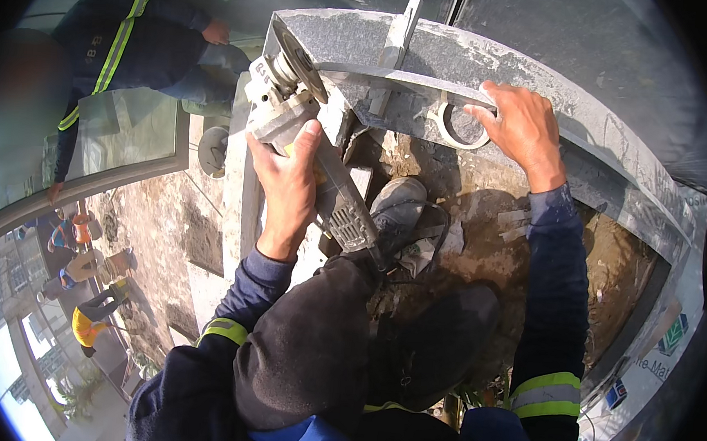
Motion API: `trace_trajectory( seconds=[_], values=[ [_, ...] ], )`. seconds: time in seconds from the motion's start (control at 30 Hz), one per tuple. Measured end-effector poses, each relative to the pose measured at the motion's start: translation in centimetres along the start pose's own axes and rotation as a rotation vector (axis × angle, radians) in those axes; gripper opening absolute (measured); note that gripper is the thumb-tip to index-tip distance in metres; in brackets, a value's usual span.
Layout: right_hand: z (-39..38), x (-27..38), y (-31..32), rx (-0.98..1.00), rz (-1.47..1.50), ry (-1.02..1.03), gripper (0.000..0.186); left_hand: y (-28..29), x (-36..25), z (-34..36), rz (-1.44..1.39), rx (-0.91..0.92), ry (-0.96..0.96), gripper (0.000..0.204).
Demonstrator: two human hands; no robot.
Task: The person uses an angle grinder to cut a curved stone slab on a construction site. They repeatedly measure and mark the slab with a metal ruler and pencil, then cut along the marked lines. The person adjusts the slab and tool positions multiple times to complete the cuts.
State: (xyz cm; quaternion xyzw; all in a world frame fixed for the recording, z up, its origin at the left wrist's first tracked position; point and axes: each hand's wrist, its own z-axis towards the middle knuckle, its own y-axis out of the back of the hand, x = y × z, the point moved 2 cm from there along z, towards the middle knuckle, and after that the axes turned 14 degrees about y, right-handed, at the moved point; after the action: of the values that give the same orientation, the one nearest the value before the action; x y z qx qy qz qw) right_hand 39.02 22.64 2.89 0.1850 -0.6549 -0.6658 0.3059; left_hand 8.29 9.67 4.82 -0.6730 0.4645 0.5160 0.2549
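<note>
My left hand (285, 184) is wrapped round an angle grinder (345, 199), near its gear head. The grinder is tilted, with its thin round disc (301, 59) up beside the left end of a narrow grey strip (404, 77). Whether disc and strip touch, I cannot tell. My right hand (524, 127) has its fingers closed over the strip's right end. Just below that hand is a pale ring-shaped piece (441, 120). An upright flat bar (399, 34) stands behind the strip, against a curved grey panel (496, 58).
Between my boots (398, 203) and the panel lies broken soil (487, 189) with rubble. A cable runs by the boot. At the left, a co-worker (136, 50) in a dark reflective jacket bends beside a framed glass pane (121, 143). Farther off is a person in yellow (88, 326).
</note>
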Motion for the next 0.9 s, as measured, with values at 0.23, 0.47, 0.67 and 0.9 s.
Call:
trace_trajectory(
  seconds=[0.23, 0.47, 0.67, 0.9],
  values=[
    [-0.19, -0.06, -0.18, -0.037, -0.007, 0.013, 0.048, -0.17, -0.24, 0.06, 0.001, -0.004, -0.009, 0.051],
    [-0.04, 0.05, -0.12, -0.032, -0.022, 0.020, 0.047, -0.03, 0.29, 0.29, 0.025, -0.020, -0.021, 0.053],
    [-0.25, -0.16, -0.44, -0.071, -0.020, 0.033, 0.047, -0.15, 0.28, 0.46, 0.006, -0.008, -0.021, 0.053],
    [0.05, 0.49, 0.38, -0.009, 0.009, -0.040, 0.048, -0.03, 0.47, 0.83, 0.031, -0.018, -0.020, 0.053]
  ],
)
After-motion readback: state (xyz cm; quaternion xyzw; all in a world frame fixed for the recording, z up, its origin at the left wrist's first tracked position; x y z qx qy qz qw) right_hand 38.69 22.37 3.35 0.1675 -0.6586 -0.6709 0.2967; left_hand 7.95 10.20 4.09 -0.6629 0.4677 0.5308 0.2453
